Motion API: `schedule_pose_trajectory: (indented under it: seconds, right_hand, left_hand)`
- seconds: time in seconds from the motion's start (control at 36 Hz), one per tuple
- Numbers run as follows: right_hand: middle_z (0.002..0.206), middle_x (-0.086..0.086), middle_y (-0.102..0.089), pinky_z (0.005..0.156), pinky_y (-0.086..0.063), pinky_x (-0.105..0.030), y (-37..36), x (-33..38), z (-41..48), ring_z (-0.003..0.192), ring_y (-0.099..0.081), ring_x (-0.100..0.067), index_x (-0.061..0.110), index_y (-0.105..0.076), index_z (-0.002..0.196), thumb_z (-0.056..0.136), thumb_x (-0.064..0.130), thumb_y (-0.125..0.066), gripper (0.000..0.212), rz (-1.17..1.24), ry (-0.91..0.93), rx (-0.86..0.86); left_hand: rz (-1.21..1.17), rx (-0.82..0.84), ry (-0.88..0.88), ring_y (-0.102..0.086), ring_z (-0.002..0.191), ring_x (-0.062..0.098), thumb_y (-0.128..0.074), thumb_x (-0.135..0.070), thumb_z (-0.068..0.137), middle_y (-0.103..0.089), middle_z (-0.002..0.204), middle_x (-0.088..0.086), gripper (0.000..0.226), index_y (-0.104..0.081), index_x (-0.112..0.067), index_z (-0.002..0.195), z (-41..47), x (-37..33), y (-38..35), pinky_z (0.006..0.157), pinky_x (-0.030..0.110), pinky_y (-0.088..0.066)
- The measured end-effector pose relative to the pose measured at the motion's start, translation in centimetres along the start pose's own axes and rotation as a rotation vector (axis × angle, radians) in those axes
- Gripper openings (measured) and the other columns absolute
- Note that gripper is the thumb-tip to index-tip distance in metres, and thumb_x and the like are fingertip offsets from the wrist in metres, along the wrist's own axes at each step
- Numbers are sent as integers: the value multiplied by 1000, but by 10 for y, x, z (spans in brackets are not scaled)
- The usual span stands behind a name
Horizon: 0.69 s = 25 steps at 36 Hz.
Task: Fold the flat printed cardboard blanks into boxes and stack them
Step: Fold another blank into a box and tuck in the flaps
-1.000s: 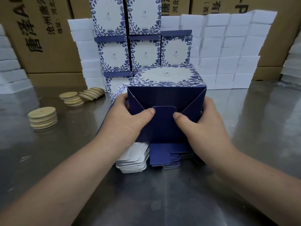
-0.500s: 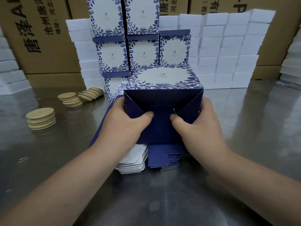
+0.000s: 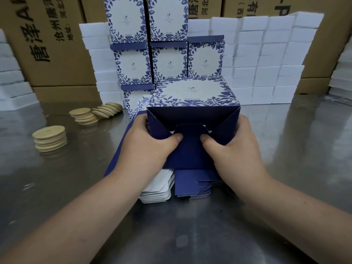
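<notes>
1. Both hands grip a half-folded box (image 3: pixel 192 96) at the middle of the bench (image 3: pixel 190 235), just above a pile of flat blanks (image 3: pixel 192 187).
2. The left hand (image 3: pixel 146 147) holds the box's left wall and the right hand (image 3: pixel 234 149) holds its right wall. The fingers (image 3: pixel 142 121) curl round the sides, and most of them are hidden behind the card.
3. 2 thumbs press on a navy flap (image 3: pixel 190 153) with a rounded tongue at the near end. Their tips are close together but not touching.
4. The box lies on its side with the blue-and-white floral panel facing up and the navy end toward the person. 2 slanted side flaps are folded in on either side of the tongue.
5. The pile below shows navy faces on the right and white faces on the left, with rounded tabs poking out at the near edge.
6. Behind the box, finished boxes (image 3: pixel 167 61) stand stacked in columns in front of white foam blocks (image 3: pixel 266 60) and brown cartons (image 3: pixel 53 44).
7. Wooden discs (image 3: pixel 50 138) sit in 3 heaps on the left, well apart from the hands.
</notes>
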State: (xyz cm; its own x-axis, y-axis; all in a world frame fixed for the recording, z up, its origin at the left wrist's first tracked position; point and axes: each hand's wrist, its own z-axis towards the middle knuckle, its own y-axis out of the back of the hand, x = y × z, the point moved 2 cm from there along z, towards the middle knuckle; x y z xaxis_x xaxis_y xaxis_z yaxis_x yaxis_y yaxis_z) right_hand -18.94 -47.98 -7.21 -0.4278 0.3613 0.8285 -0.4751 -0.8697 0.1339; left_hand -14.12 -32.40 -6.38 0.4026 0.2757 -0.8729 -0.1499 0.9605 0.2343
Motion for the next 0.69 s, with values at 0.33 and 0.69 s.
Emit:
schedule_pose_trajectory:
  seconds: [0.33, 0.69]
  right_hand:
    - [101, 23, -59, 61, -42, -1, -1, -2, 1, 86, -54, 18, 41, -44, 92, 76, 21, -70, 37, -8, -6, -9]
    - [93, 27, -61, 61, -40, 1, -1, -1, 1, 87, -53, 20, 42, -44, 89, 74, 24, -70, 35, -18, -8, -15]
  left_hand:
    - [32, -40, -32, -61, 88, 1, -82, -28, 63, -65, 97, -16, 48, -55, -32, 102, 0, 2, 1, 82, 38, -53]
    - [21, -41, -57, -58, 76, -11, -77, -42, 54, -64, 85, -22, 42, -53, -38, 88, 0, 4, 1, 69, 23, -49]
